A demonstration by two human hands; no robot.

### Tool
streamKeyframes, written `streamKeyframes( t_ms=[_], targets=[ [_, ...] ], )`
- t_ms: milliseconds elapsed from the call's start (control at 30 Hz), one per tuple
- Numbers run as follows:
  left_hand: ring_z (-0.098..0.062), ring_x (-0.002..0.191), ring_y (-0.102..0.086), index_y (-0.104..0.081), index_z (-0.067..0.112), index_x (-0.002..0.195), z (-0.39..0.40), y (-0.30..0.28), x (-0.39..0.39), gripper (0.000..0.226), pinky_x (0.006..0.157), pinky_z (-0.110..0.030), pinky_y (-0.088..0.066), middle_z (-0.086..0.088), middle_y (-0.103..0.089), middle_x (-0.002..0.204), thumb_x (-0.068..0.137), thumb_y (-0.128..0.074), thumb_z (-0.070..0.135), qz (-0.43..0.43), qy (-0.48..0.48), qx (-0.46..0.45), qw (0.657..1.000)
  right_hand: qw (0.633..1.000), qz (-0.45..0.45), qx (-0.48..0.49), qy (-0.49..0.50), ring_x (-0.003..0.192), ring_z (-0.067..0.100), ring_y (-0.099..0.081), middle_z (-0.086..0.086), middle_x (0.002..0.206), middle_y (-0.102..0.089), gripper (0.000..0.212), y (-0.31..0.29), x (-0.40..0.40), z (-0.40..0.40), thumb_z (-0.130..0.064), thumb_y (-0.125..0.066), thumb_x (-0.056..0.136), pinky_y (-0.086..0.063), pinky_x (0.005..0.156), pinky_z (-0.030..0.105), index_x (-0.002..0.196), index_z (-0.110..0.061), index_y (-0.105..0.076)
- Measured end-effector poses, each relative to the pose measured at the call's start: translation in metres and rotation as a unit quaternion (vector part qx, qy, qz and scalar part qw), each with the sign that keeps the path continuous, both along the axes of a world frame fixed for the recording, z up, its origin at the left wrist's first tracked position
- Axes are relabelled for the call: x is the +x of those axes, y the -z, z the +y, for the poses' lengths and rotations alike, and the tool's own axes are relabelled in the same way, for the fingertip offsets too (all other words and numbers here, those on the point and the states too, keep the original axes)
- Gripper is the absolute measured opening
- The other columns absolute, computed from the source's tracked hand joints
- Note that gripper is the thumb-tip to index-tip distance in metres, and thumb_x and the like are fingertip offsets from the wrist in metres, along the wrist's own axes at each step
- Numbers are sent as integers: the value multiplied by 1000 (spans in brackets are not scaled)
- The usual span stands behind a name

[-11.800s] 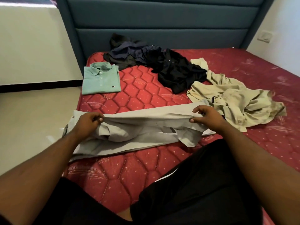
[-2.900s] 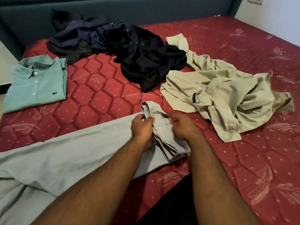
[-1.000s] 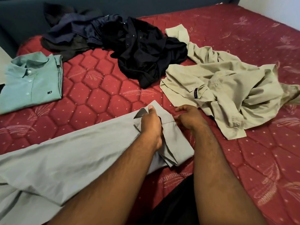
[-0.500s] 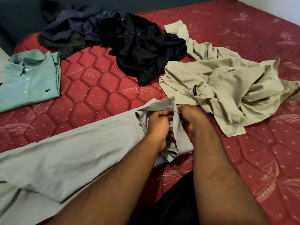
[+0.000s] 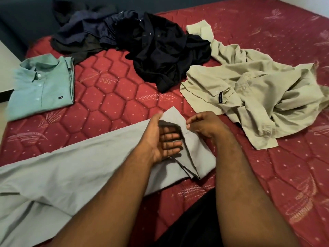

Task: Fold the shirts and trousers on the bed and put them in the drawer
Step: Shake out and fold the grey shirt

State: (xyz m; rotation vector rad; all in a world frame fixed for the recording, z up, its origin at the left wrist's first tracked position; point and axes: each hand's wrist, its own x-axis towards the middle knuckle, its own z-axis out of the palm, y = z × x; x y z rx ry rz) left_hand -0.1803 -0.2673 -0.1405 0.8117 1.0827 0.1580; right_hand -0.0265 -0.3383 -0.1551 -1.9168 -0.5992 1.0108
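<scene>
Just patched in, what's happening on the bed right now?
A person is folding grey trousers laid across the red mattress. The left hand hovers open, palm up, over the hem end; the right hand sits beside it with fingers loosely curled, holding nothing. One green shirt lies folded at the left edge. A beige shirt and a pile of dark clothes are not yet folded. No drawer is in view.

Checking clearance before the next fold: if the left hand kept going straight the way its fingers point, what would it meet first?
The left hand lies over the grey trousers, fingers pointing right. The right hand seems first in line, though depth is unclear and it may pass just nearer.
</scene>
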Motion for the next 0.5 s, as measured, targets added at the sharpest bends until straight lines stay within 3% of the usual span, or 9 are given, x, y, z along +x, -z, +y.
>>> streamKeyframes(
  t_ms=[33, 67, 167, 233, 333, 400, 500],
  targets=[
    [-30, 77, -69, -68, 6, 98, 3, 3, 0, 66, 67, -39, -59, -13, -71, 92, 87, -47, 67, 10, -7, 4, 1000, 1000, -17, -13, -20, 58, 5, -56, -4, 67, -63, 20, 1, -1, 1, 6, -68, 81, -43, 51, 15, 83, -14, -71],
    [-28, 72, -69, -67, 4, 97, 1, 4, 1, 60, 62, -38, -58, -12, -70, 87, 86, -56, 62, 26, -11, 20, 999, 999, -33, -23, -36, 67, 6, -58, -2, 77, -64, 27, 3, -1, 2, 9, -65, 82, -45, 57, 16, 83, -17, -70],
    [-21, 41, -57, -58, 5, 80, -7, 16, -1, 12, 44, -31, -52, -12, -58, 56, 87, -66, 9, 88, -58, 103, 989, 995, -66, -46, -62, 69, 8, -54, 1, 83, -61, 34, 2, -5, 1, 17, -56, 82, -44, 59, 18, 88, -13, -70],
    [-22, 38, -55, -54, 6, 74, -8, 29, -6, 17, 42, -33, -53, -15, -56, 53, 84, -64, -4, 100, -81, 131, 983, 996, -60, -39, -58, 67, 11, -53, 2, 76, -59, 27, 1, -4, -1, 15, -59, 82, -44, 60, 19, 83, -11, -67],
    [-25, 48, -56, -56, 8, 77, -8, 42, -13, 17, 47, -36, -55, -16, -59, 66, 79, -69, -3, 91, -135, 202, 966, 998, -45, -13, -31, 60, 11, -51, 3, 66, -57, 25, 2, -3, 0, 10, -60, 83, -44, 53, 13, 72, -13, -61],
    [-27, 57, -60, -57, 13, 102, -4, 45, -15, 34, 50, -37, -55, -8, -62, 86, 75, -75, 3, 76, -180, 247, 949, 998, -54, -11, -11, 59, 11, -50, 3, 65, -57, 23, 3, -4, 2, 6, -59, 85, -43, 52, 16, 73, -13, -60],
    [-24, 49, -55, -41, 26, 127, 6, 40, -8, 64, 48, -38, -54, -10, -60, 99, 78, -77, 10, 58, -215, 180, 958, 998, -56, 7, 27, 64, 10, -50, 1, 70, -58, 16, 3, -8, 5, 2, -58, 88, -42, 52, 14, 80, -12, -60]
  ],
)
